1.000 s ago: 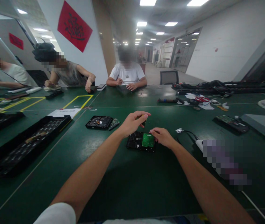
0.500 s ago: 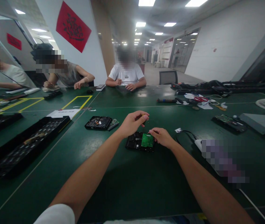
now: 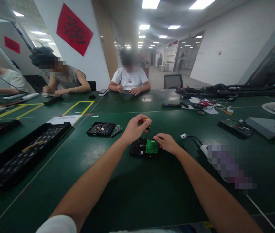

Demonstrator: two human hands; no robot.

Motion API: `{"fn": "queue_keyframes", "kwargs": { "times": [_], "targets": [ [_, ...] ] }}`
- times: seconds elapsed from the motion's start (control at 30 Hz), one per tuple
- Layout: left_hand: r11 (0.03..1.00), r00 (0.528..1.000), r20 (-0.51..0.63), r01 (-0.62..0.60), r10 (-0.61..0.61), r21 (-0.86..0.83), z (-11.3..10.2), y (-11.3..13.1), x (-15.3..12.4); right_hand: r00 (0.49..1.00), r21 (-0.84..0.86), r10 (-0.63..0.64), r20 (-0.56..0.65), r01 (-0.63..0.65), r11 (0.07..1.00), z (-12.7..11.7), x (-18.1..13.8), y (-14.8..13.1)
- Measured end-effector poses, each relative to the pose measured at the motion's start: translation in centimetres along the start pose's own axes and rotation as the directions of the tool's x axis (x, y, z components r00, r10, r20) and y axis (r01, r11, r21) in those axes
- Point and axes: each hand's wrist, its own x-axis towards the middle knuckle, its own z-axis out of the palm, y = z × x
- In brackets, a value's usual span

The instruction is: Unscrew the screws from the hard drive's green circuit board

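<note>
While the left hand [image 3: 136, 127] hangs near the far edge of the hard drive [image 3: 138, 149], thumb and fingers pinching a small yellow thing [image 3: 148, 120], mostly hidden, here's the right hand [image 3: 166, 142] at the drive's far right corner, fingertips drawn close; whether they grip anything, I cannot tell! That drive lies flat on the green table [image 3: 127, 191], green board [image 3: 152, 147] upward. Off left, another drive [image 3: 100, 129] sits, a loose circuit board [image 3: 117, 130] just beside it.

tbl [image 3: 118, 191]: smooth, glossy | HDD [image 3: 136, 150]: metal-look | tray [image 3: 65, 130]: matt plstc-look | sign [image 3: 74, 29]: ppr
</note>
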Motion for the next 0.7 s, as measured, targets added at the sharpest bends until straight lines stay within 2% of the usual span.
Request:
{"fn": "queue_keyframes", "kwargs": {
  "times": [0.07, 0.17, 0.27, 0.5, 0.6, 0.7],
  "targets": [
    [1.0, 0.998, -0.055, 0.007, -0.007, 0.001, 0.2, -0.4, 0.1, 1.0, 0.009, -0.009, 0.007, 0.009, 1.0, 0.0, -0.1, -0.1],
    [0.995, 0.993, -0.101, 0.049, -0.058, -0.09, 0.2, -0.8, 0.2, 1.0, 0.007, 0.004, 0.006, -0.004, 1.0, -0.1, -0.1, -0.2],
    [0.986, 0.994, -0.068, 0.072, -0.082, -0.149, 0.0, -0.9, 0.3, 1.0, 0.013, 0.014, 0.009, -0.015, 1.0, 0.0, -0.1, -0.1],
    [0.986, 0.994, 0.081, 0.083, -0.072, -0.145, 0.0, 0.1, -0.1, 1.0, 0.02, -0.009, 0.01, 0.009, 1.0, 0.2, 0.1, 0.4],
    [0.961, 0.987, 0.093, 0.151, -0.132, -0.232, -0.2, 0.3, 0.0, 1.0, 0.014, -0.01, 0.014, 0.01, 1.0, 0.2, 0.1, 0.5],
    [0.962, 0.988, 0.026, 0.151, -0.149, -0.226, -0.3, 0.2, 0.0, 1.0, 0.009, 0.001, 0.018, -0.002, 1.0, 0.1, 0.2, 0.4]
  ]
}}
